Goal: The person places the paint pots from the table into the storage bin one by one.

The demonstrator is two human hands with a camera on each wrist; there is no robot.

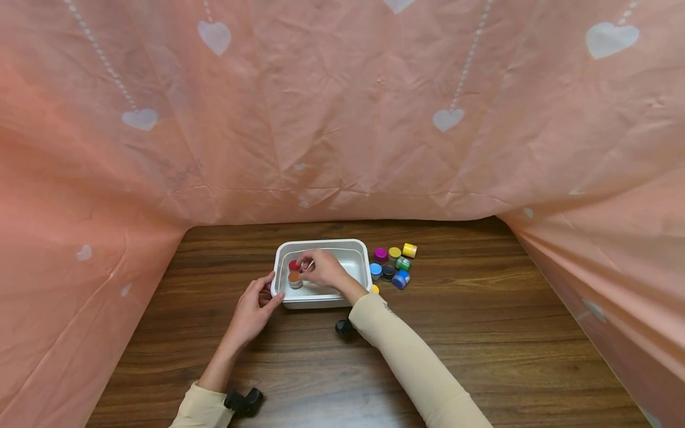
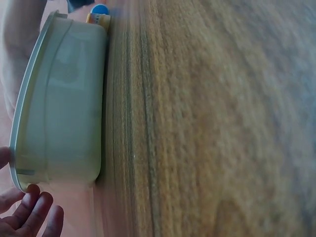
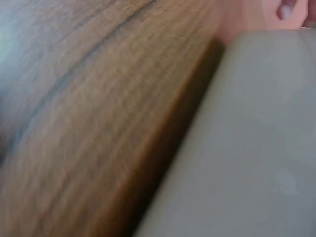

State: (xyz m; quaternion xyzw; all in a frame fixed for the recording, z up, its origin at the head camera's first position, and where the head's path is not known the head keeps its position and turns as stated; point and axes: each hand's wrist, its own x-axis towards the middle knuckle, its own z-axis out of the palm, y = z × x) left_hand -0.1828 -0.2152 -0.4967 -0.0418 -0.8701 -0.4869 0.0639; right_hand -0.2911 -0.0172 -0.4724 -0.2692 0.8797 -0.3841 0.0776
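A white tub (image 1: 321,303) stands on the wooden table, its side (image 2: 69,98) filling the left of the left wrist view. My left hand (image 1: 251,310) grips its near-left corner, thumb on the rim and fingers (image 2: 37,212) around the outside. Inside the tub, my right hand (image 1: 323,270) pinches a small, pale-edged item, mostly hidden by the fingers. Just left of those fingertips are a red-lidded jar (image 1: 294,266) and an orange-lidded jar (image 1: 295,280). The right wrist view shows mainly the tub's outer wall (image 3: 256,138).
Right of the tub several small jars lie close together: magenta (image 1: 380,255), light blue (image 1: 376,271), black (image 1: 388,273), green (image 1: 404,263), blue (image 1: 401,279) and yellow (image 1: 409,250). Another yellow one (image 1: 375,289) is partly hidden by the right wrist. A pink curtain (image 1: 342,148) surrounds the table.
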